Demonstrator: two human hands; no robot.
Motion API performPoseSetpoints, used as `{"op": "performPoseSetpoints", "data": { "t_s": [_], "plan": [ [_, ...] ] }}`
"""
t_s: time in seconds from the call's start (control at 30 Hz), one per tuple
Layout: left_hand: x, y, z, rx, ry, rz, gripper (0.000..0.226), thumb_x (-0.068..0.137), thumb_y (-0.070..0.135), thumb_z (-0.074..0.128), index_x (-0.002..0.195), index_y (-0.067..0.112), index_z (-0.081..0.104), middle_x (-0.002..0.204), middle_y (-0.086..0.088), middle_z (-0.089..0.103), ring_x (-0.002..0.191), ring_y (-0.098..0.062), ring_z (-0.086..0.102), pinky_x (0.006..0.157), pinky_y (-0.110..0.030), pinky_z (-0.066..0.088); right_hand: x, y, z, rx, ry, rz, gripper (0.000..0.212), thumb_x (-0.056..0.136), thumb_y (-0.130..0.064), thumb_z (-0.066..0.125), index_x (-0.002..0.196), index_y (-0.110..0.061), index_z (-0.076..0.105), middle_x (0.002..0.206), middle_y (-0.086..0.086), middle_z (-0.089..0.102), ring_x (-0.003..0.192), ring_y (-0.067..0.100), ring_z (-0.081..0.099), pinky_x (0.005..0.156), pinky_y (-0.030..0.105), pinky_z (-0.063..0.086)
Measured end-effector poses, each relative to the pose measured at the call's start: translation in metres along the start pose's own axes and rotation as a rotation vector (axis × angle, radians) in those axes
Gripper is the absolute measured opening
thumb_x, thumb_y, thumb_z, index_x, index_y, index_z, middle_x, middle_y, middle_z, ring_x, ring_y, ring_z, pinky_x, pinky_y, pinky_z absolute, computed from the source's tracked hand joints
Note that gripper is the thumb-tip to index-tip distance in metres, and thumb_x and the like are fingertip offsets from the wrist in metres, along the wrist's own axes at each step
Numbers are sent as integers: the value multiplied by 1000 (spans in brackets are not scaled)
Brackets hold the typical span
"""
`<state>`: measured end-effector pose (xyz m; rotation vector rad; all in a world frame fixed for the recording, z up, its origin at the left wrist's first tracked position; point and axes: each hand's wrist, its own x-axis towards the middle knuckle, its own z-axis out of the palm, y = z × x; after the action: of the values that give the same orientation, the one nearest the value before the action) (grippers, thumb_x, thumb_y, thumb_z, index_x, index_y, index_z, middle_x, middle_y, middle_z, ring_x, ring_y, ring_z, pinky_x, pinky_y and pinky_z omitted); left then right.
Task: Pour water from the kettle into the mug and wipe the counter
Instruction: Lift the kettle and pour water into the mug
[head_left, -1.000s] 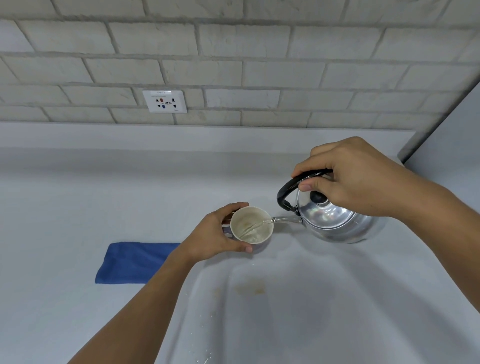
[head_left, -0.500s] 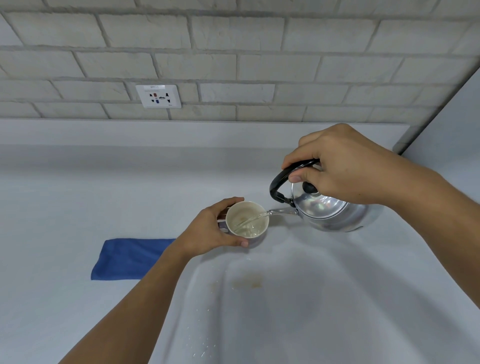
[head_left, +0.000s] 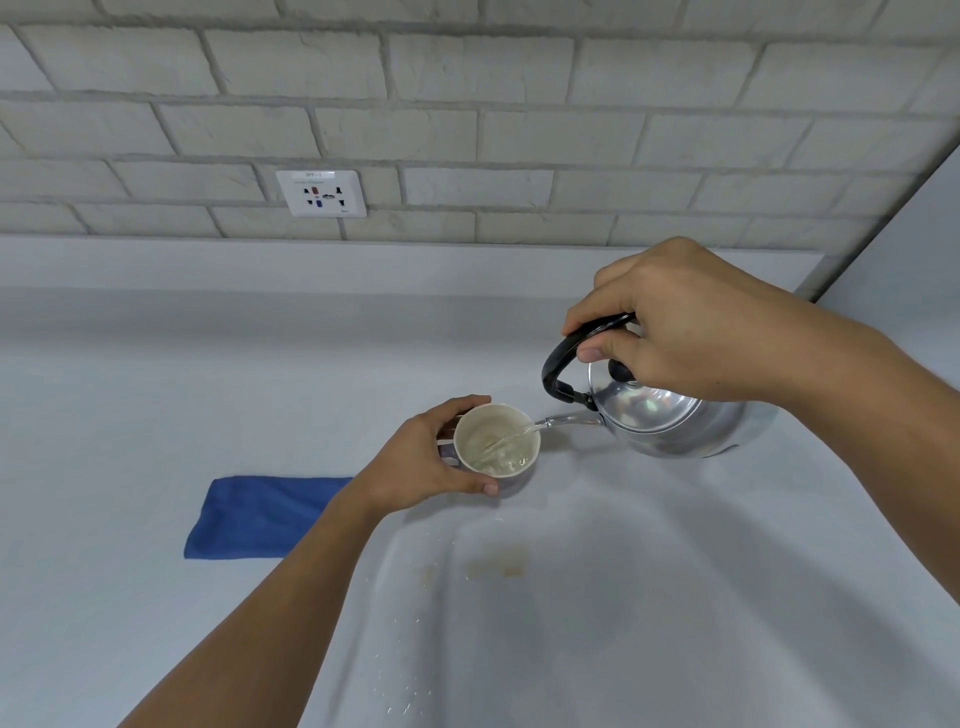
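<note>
A shiny steel kettle (head_left: 670, 423) with a black handle is tilted to the left, held off the counter by my right hand (head_left: 691, 332), which grips the handle. A thin stream of water runs from its spout into a white mug (head_left: 496, 441) that stands on the grey counter (head_left: 156, 395). My left hand (head_left: 423, 460) wraps around the mug's left side. The mug holds some water. A folded blue cloth (head_left: 265, 514) lies flat on the counter to the left of my left forearm.
A brownish stain (head_left: 496, 569) and scattered water drops (head_left: 400, 696) mark the counter in front of the mug. A brick wall with a white power socket (head_left: 322, 193) rises behind the counter. A pale panel (head_left: 914, 249) closes the right side.
The water level in the mug has risen a little while the stream keeps running. Both hands, the mug and the kettle stay in nearly the same place; the view shifted slightly.
</note>
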<state>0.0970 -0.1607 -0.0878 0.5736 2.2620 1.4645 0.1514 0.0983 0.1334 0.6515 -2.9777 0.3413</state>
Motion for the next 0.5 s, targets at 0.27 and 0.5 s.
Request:
{"op": "performPoseSetpoints", "data": {
  "t_s": [0.27,0.5],
  "plan": [
    [0,0,0,1,-5,-2,100,57,26,104,144,38,56,129,11,69,120,-1,64,89,-11,52,3,-6,-4,-42,-27,-2,11,91,-29,68,98,-31,76,82,-11,65,80,12,57,69,42,53],
    [1,0,-1,16,-4,3,99,57,29,103,143,41,56,130,13,68,121,-4,64,91,-12,53,6,-10,-6,-76,-53,-4,11,91,-29,66,96,-31,76,80,-12,64,78,12,57,66,41,53]
  ]
}}
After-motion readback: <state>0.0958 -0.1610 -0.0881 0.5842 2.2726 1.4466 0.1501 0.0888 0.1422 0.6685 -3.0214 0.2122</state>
